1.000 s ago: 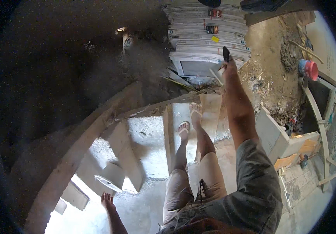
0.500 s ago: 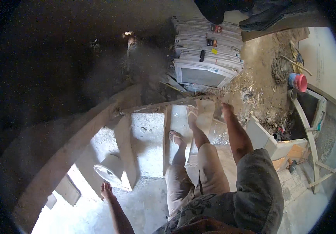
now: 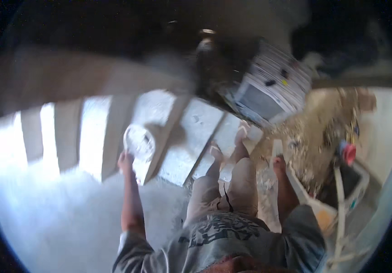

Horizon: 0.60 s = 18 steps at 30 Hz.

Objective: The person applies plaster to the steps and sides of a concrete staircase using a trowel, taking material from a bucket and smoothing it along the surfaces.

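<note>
My left hand (image 3: 125,162) is curled at the rim of a round whitish bucket (image 3: 144,144). The bucket appears beside and over a pale stair step, its mouth showing a white crusted inside. Any handle is too blurred to make out. On the other side of my legs, my right hand (image 3: 279,164) is closed, and a pale, flat, blade-like piece (image 3: 277,148) sticks out beyond its fingers. Blur hides what kind of thing it is. Both feet, in sandals, stand on the concrete stairs (image 3: 196,122).
A stack of pale framed panels (image 3: 277,82) stands beyond the stairs. Rubble (image 3: 302,154) covers the ground at right, near a red-and-blue bucket (image 3: 348,153) and a curved pale strip (image 3: 340,204). Dark, shadowed space lies at the far left.
The view has swung, so the stairs spread further left. My left hand now shows beside the bucket's rim instead of below it. The pale piece at my right hand has come into sight.
</note>
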Motion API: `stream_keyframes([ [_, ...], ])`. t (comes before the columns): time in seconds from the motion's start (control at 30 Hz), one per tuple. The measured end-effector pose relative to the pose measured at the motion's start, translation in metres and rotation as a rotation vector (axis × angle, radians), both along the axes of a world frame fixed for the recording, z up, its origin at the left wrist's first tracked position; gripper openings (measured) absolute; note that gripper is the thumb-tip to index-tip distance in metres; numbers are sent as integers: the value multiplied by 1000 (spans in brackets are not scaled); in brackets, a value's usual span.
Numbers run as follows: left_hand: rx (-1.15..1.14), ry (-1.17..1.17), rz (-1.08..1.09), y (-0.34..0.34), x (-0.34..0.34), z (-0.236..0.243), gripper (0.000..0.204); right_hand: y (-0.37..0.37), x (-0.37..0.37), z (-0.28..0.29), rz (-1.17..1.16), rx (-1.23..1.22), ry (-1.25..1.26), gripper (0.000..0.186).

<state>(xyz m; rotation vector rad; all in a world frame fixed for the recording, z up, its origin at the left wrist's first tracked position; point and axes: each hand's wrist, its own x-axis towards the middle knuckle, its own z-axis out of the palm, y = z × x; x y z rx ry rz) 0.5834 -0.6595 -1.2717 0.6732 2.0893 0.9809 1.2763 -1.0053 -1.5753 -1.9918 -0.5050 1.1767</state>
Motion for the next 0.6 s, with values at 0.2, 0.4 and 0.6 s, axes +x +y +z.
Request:
stream_keyframes([
  [0.2,111,-102,81,-10,-9,-15,20,47,-42,176,506,-167,-361,34],
  [0.4,87,-18,125,-17,1,7,26,39,-65,207,522,-116,-278,48],
  [0.6,146,114,85,-13,16,2,26,71,-56,212,885,-410,-468,36],
])
